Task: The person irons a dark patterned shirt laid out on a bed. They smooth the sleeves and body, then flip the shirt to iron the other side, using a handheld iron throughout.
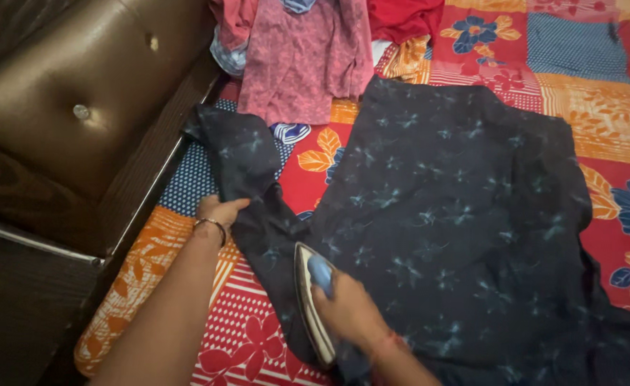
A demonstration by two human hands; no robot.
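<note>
Left hand (218,212) is pinching the edge of the dark sleeve (247,164), fingers closed on the fabric, with a bangle (211,227) on the wrist. Right hand (351,311) is wrapped around the blue handle of the iron (313,304), which sits tilted on the dark floral garment (451,214) near where the sleeve meets the body. The garment lies spread flat over a patchwork bedsheet (601,107) in red, orange and blue. Up top there's a pink top (304,57) and a red cloth (404,18) piled just past the garment's upper edge. A brown padded headboard (79,93) runs along the left side.
</note>
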